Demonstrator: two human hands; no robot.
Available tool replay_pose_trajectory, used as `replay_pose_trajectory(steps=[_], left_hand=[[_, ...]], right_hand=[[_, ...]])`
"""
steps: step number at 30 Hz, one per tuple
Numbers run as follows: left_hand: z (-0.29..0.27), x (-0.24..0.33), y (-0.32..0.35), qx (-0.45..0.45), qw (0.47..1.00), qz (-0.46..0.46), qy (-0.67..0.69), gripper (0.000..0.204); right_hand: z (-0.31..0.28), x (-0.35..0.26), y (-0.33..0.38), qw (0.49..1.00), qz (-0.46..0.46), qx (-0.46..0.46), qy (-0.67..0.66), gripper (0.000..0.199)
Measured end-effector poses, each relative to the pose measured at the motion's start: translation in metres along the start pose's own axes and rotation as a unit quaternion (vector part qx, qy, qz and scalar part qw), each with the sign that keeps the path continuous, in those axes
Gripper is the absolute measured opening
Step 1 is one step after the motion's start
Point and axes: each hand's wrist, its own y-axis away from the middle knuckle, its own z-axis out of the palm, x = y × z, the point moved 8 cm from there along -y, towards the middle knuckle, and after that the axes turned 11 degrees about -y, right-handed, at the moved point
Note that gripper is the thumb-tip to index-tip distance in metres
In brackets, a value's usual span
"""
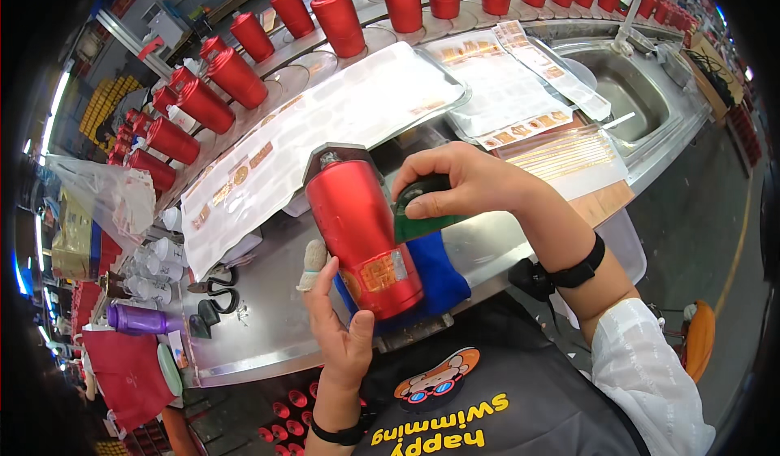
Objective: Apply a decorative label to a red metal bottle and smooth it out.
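Left grip point(345, 326) cradles the red tumbler point(363, 241) lying on a blue cloth point(443, 273) over the steel tabletop point(260, 326); right grip point(463, 184) clasps a green squeegee point(422, 216) (mid-smoothing, seemingly). Next calls for firm, even strokes across the gold decal point(382, 271).

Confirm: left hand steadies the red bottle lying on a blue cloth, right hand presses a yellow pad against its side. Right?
Not quite. In the head view the pad under the right hand is green, not yellow. The rest holds: the left hand steadies the red bottle, which lies on the blue cloth.
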Motion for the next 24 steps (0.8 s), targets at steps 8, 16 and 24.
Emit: replay_pose_trajectory(steps=[8, 16, 24], left_hand=[[-0.006, 0.034, -0.029, -0.001, 0.993, 0.073, -0.093, 0.030], [0.018, 0.069, -0.051, -0.034, 0.945, 0.164, -0.279, 0.015], [0.021, 0.078, -0.051, -0.053, 0.946, 0.186, -0.259, 0.011]], right_hand=[[0.009, -0.006, -0.006, 0.992, -0.030, -0.068, -0.100, 0.023], [-0.004, -0.014, 0.021, 0.997, -0.071, 0.033, 0.018, 0.024], [0.038, -0.005, 0.046, 0.982, -0.143, 0.084, 0.091, 0.050]])
